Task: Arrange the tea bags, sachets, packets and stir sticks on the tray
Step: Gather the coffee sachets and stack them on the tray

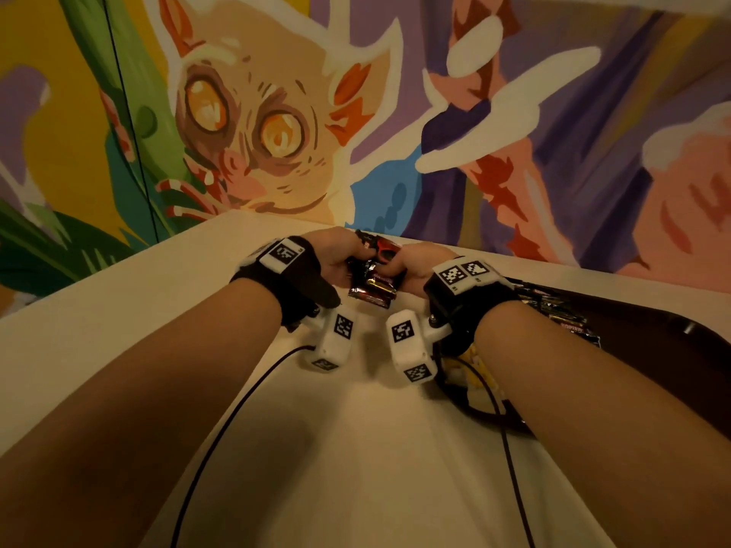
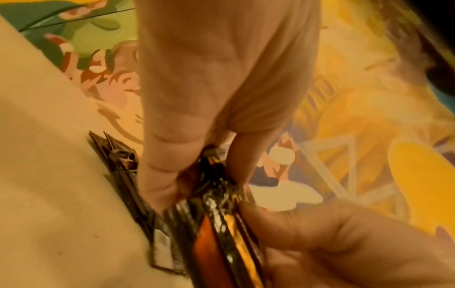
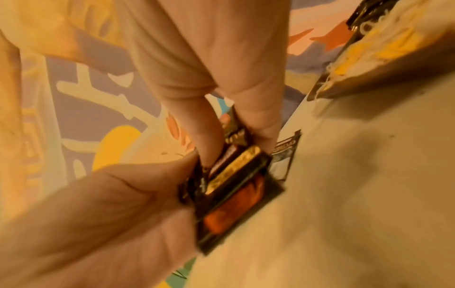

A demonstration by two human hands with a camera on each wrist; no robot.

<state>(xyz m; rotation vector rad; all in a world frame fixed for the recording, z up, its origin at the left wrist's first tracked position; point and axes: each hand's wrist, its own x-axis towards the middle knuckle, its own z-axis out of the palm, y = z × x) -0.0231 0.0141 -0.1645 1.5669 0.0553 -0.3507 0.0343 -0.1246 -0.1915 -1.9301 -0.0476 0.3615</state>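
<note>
Both hands held one stack of packets [image 1: 374, 284] near the far edge of the surface [image 1: 356, 448]. The left hand [image 1: 330, 257] had its fingers [image 2: 160, 175] curled round the left side of the stack. The right hand [image 1: 415, 267] pinched the right side, thumb [image 3: 147, 175] pressing in. The stack stood on its edge, touching the surface, its long side pointing away from the person. One packet [image 3: 286, 154] lay flat under it. The tray [image 1: 672, 357] sat to the right, nearer the right hand, with more packets [image 1: 561, 310] in it. I think the stack must go right, to the tray.
</note>
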